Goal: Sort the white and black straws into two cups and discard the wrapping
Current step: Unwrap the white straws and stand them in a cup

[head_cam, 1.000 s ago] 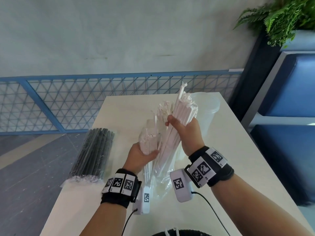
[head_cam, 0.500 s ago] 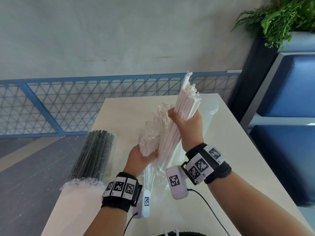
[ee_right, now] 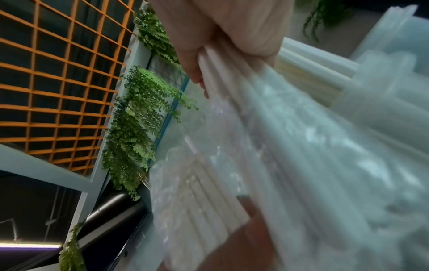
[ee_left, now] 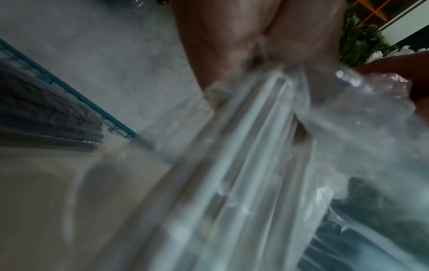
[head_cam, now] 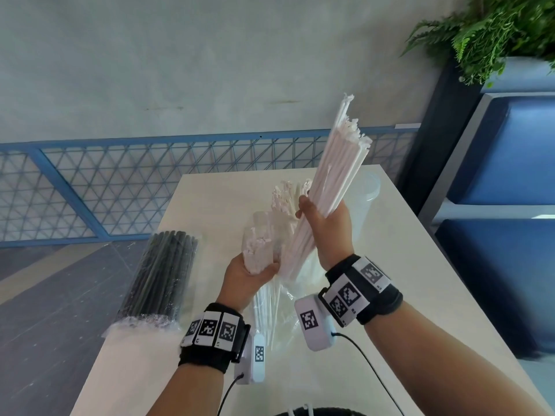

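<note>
My right hand [head_cam: 326, 232] curls its fingers around a thick bundle of white straws [head_cam: 336, 175], smooth matte tubes with slanted cut tips, tilted up and away over the table [head_cam: 420, 265]; the right wrist view shows the fingers [ee_right: 232, 27] wrapped tight on the tubes, with crinkled clear film blurring below them; my left hand [head_cam: 246, 274] grips the clear plastic wrapping [head_cam: 261, 244], glossy and wrinkled, with more white straws inside it, held low and just beside the raised bundle; the loose end of the wrapping hangs down between my wrists; from the left wrist the film [ee_left: 267, 146] is a streaked, shiny blur running from the fingers [ee_left: 220, 36]; a pack of black straws [head_cam: 162, 271], long dark tubes sealed in clear film, lies on the table's left edge, well apart from both hands; a clear plastic cup [head_cam: 366, 193], faint and cylindrical, stands on the table just behind the white bundle; beyond the table I see a blue metal mesh fence [head_cam: 120, 181] against a pale grey wall, and feathery green fern fronds [head_cam: 495, 28] above a blue cushioned bench at right.
</note>
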{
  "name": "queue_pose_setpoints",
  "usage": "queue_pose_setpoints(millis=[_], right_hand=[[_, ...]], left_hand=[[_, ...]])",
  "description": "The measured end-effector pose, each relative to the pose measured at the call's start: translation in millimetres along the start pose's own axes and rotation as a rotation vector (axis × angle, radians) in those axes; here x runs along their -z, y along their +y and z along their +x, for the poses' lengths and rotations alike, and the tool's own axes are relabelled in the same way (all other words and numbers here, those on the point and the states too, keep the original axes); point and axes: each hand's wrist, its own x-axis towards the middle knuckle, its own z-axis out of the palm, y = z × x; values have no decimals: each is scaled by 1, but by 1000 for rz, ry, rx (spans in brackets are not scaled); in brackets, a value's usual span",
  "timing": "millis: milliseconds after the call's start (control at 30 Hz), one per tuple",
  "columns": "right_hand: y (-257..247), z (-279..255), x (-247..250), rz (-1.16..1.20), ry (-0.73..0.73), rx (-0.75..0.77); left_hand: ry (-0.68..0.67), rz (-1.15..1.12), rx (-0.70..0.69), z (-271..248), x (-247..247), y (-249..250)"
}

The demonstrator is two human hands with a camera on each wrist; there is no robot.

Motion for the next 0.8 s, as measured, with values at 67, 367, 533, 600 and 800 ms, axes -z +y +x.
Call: queue_pose_setpoints(millis=[67,367,533,600,800], right_hand=[[-7,8,2,29,29,21],[-39,39,13,67,141,120],[-45,53,17,-13,192,253],[-42,56,16,-63,191,305],[-14,53,12,-161,93,279]], left_hand=[[18,10,-4,1,-1,-1],[78,30,-38,0,-4,3],[102,-12,-31,-1,1,1],[95,-34,-23,-2,2,2],[103,15,-47,-1,6,1]])
